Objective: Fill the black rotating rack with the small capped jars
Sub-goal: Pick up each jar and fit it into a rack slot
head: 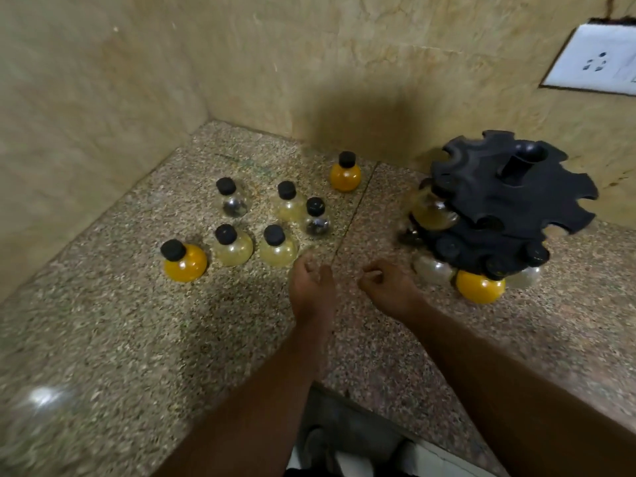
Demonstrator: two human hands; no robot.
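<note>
Seven capped jars (274, 244) stood loose on the worktop (103, 339), left of the black rack (495, 201), which carried at least four. Both grips were empty, left hand (311, 287) and right hand (387, 287) loosely curled.

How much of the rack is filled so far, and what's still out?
Done: the rack holds several jars, mostly in its lower tier, including an orange one. In hand: nothing; left hand and right hand are empty. Left: seven jars on the counter.
</note>
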